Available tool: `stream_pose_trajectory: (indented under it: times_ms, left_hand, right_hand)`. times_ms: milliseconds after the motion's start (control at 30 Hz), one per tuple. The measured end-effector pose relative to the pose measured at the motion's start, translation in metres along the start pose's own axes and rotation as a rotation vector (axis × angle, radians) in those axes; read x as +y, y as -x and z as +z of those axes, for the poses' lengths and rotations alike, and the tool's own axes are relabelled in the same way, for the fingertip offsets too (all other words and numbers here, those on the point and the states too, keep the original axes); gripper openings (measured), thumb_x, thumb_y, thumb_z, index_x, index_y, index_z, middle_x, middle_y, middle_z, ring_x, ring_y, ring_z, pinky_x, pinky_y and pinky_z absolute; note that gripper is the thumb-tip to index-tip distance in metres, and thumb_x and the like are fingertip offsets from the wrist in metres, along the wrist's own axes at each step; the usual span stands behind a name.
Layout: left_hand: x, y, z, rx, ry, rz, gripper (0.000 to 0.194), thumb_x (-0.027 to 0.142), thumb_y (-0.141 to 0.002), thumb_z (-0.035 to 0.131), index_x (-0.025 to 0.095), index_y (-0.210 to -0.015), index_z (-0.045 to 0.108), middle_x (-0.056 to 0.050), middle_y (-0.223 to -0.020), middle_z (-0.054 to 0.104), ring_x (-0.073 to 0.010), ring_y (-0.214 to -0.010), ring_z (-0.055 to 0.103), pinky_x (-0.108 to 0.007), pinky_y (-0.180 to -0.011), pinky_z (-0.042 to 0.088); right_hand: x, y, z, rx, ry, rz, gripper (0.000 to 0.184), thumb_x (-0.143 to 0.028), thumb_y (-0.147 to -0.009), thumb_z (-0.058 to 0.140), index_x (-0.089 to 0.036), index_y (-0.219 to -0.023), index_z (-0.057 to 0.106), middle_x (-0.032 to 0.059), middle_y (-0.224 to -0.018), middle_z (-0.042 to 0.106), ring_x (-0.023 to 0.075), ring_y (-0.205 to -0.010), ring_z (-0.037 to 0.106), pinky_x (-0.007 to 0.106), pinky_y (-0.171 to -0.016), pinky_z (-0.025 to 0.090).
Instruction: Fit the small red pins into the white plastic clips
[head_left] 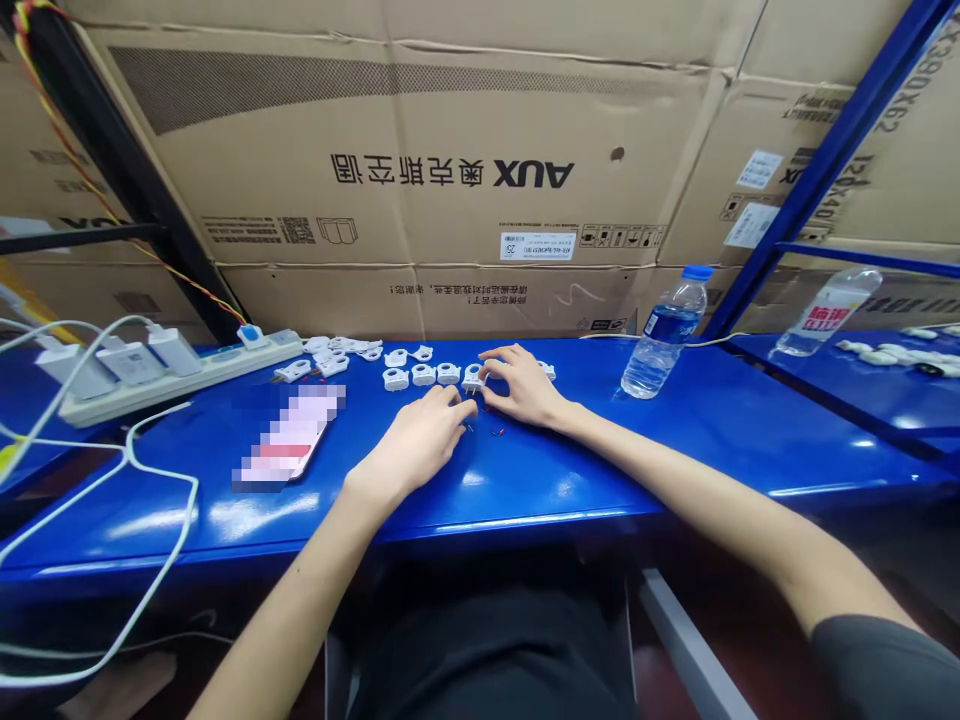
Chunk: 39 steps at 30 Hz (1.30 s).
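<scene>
In a row along the middle of the blue table stand several white ring-handled plug pieces [424,374]. My right hand [529,388] curls its thumb and fingers around the white plug [472,377] at the right end of that row, whose thin metal prongs point towards me. Just in front of it is my left hand [424,435], palm down, thumb and fingertips drawn together. Whatever the left fingertips pinch is too small to make out. Tiny red and dark parts [498,432] lie beside the fingers. Another white piece [547,371] shows partly behind my right hand.
More white plug pieces [341,347] lie at the back left, near a blurred phone [292,440]. A power strip [187,378] with chargers and white cables [193,500] takes up the left side. A water bottle [666,335] stands right, before large cardboard boxes [450,90].
</scene>
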<state>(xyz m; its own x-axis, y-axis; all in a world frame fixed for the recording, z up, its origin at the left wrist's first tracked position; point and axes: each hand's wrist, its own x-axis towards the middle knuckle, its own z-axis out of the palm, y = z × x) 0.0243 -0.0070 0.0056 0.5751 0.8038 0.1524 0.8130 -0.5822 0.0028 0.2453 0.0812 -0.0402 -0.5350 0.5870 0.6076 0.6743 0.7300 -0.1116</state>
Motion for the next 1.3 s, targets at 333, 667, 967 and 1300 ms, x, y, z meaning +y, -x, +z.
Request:
stream_pose_trajectory:
  times_ms: [333,667,967,1300]
  left_hand:
    - [0.001,-0.002,-0.005,-0.006,0.039,0.009,0.024,0.013,-0.100,0.049,0.020,-0.103,0.072,-0.008,-0.103,0.074,-0.0262,-0.099,0.070,-0.034,-0.080,0.054]
    - [0.002,-0.001,-0.008,0.136,0.045,-0.053,0.025,0.022,-0.105,0.047,0.023,-0.112,0.071,-0.008,-0.114,0.071,-0.0250,-0.103,0.069,-0.030,-0.074,0.051]
    - [0.002,0.000,-0.007,0.026,0.098,0.016,0.027,0.015,-0.101,0.041,0.022,-0.101,0.067,-0.006,-0.103,0.074,-0.0241,-0.096,0.070,-0.032,-0.077,0.050]
    - [0.005,-0.003,-0.005,0.240,0.142,-0.026,0.024,0.028,-0.104,0.047,0.022,-0.104,0.070,-0.007,-0.105,0.076,-0.0258,-0.099,0.071,-0.034,-0.080,0.053]
  right_hand:
    - [-0.021,0.010,-0.032,0.162,-0.042,-0.075,0.011,-0.021,-0.091,0.063,-0.024,-0.101,0.066,0.0091,-0.127,0.076,0.0285,-0.115,0.068,0.051,-0.108,0.047]
    - [-0.031,0.010,-0.040,0.154,-0.003,-0.085,0.011,-0.020,-0.092,0.064,-0.023,-0.102,0.067,0.0091,-0.130,0.076,0.0278,-0.114,0.070,0.046,-0.102,0.048]
    - [-0.023,0.012,-0.044,-0.064,0.079,0.006,0.015,-0.023,-0.093,0.064,-0.020,-0.107,0.068,0.0096,-0.126,0.076,0.0269,-0.110,0.068,0.041,-0.097,0.045]
    - [-0.022,0.013,-0.040,-0.033,0.072,-0.034,0.014,-0.024,-0.093,0.065,-0.021,-0.107,0.068,0.0094,-0.120,0.077,0.0277,-0.108,0.069,0.044,-0.099,0.047]
